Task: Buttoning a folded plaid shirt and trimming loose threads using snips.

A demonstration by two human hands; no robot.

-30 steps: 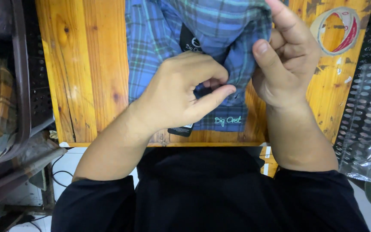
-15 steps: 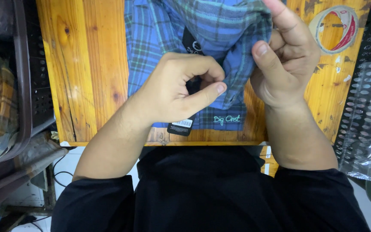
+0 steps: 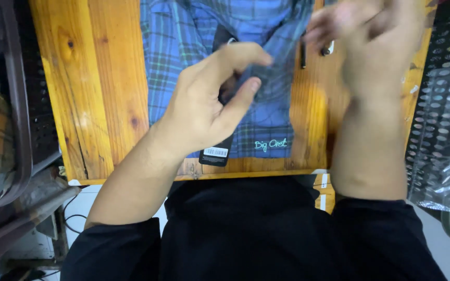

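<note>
Plaid shirt (image 3: 204,57) under loosely open left hand (image 3: 209,104); right hand (image 3: 371,47) blurred, seemingly empty.

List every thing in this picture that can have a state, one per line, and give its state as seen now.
Blue plaid shirt: lying flat on the wooden table.
Black hang tag: lying at the shirt's near edge.
Left hand: open, over the shirt.
Right hand: blurred, raised; grip unclear.
Clear plastic bag: crumpled, at right.

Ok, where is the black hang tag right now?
In the head view the black hang tag lies at the shirt's lower edge on the wooden table, just below the left hand.
</note>
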